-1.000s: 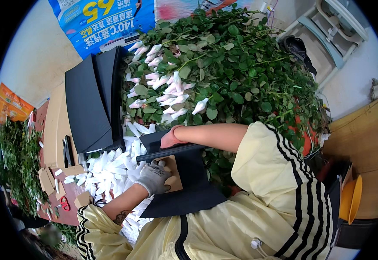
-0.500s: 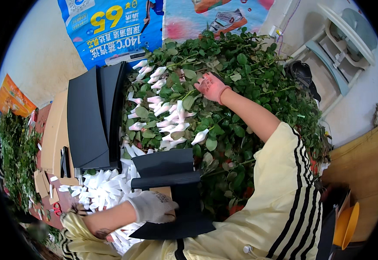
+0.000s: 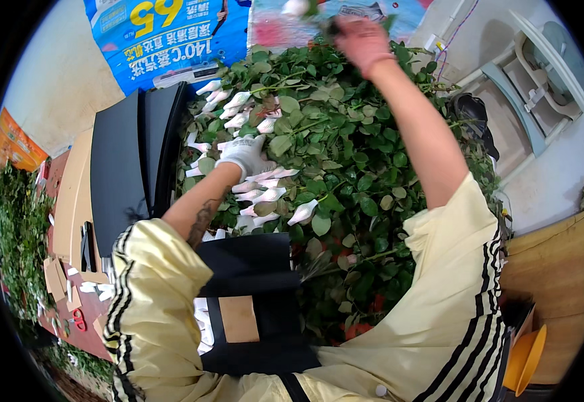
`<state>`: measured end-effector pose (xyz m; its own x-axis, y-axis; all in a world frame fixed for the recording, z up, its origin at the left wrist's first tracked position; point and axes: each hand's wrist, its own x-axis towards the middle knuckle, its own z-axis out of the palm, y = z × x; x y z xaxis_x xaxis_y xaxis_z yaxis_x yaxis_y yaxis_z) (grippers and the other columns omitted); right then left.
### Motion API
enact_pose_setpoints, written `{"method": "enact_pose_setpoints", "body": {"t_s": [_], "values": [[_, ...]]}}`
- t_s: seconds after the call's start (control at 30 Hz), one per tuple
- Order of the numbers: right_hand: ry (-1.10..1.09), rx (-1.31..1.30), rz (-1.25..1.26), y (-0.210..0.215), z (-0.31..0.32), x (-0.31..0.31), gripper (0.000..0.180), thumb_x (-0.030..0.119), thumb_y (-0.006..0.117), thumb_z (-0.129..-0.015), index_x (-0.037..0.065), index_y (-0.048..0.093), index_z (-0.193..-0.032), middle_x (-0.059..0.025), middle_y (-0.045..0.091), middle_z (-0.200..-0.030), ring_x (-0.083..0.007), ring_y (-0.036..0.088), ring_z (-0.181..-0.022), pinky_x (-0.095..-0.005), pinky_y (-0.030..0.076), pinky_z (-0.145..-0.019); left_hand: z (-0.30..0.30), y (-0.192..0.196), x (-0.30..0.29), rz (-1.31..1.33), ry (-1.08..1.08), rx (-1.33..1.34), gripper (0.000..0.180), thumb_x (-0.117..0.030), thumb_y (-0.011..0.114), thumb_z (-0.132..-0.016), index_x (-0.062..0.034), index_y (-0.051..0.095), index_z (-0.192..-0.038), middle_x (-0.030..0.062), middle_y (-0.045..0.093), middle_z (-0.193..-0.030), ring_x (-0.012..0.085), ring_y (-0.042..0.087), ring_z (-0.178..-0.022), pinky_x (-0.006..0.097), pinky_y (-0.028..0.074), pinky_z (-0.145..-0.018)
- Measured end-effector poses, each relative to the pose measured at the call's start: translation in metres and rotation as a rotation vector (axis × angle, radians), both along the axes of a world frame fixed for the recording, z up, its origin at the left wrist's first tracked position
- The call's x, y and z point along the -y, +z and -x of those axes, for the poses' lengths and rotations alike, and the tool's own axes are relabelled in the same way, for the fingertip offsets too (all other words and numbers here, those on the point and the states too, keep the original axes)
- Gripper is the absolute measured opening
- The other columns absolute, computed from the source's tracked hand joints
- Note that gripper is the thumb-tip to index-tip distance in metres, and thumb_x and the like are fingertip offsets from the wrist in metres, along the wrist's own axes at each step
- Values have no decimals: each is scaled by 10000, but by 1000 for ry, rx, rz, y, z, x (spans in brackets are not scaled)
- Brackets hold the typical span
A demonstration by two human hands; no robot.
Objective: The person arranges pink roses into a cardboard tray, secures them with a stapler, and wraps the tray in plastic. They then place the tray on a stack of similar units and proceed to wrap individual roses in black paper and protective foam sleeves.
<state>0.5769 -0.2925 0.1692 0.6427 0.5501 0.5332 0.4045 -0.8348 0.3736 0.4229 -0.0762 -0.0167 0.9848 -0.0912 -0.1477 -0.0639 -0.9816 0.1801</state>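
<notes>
My right hand point(image 3: 364, 45), in a pink glove, is raised over the far edge of the leafy pile and smeared by motion. It appears closed on a rose, whose white-sleeved bud point(image 3: 295, 7) shows to its left. My left hand point(image 3: 244, 155), in a white glove, rests among the rose buds in white sleeves point(image 3: 268, 195); its fingertips are partly hidden against them. Long leafy rose stems point(image 3: 352, 134) spread rightward from these buds. Nearer me lies a black sheet point(image 3: 252, 261), with a brown cardboard piece point(image 3: 238, 319) on the black surface below it.
Tall black sheets point(image 3: 119, 167) stand left of the roses, beside large cardboard point(image 3: 71, 208). Red scissors point(image 3: 79, 319) and a black tool point(image 3: 88, 246) lie further left. Another leafy pile point(image 3: 21, 241) is at far left, a high chair point(image 3: 540, 87) at right.
My left hand has moved from the black sheet up to the sleeved buds. My right hand has risen from the leaves past the pile's far edge, with a rose.
</notes>
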Motion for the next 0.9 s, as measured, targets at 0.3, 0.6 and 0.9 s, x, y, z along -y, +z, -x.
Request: {"method": "enact_pose_setpoints", "body": {"t_s": [0.3, 0.6, 0.9], "values": [[134, -691, 455, -104, 79, -25, 594, 268, 558, -827, 40, 421, -1357, -126, 563, -1241, -256, 511, -1194, -376, 343, -1053, -17, 44, -42, 606, -240, -258, 499, -223, 709, -757, -9, 573, -1187, 61, 661, -937, 142, 597, -739, 290, 501, -685], [393, -485, 465, -68, 63, 18, 330, 210, 644, -809, 152, 587, -1128, -69, 636, -1097, -261, 593, -1054, -371, 447, -951, -3, 25, -87, 1283, -172, -748, 605, -165, 739, -824, -66, 454, -1349, -14, 591, -861, 90, 563, -737, 256, 490, -701], [294, -221, 223, -59, 63, 23, 425, 216, 608, -836, 143, 543, -1250, -63, 594, -1230, -249, 584, -1093, -366, 475, -936, 7, 22, -24, 567, -180, 37, 632, -392, 699, -779, -48, 525, -1279, 169, 614, -1150, 282, 605, -1056, 341, 466, -920]]}}
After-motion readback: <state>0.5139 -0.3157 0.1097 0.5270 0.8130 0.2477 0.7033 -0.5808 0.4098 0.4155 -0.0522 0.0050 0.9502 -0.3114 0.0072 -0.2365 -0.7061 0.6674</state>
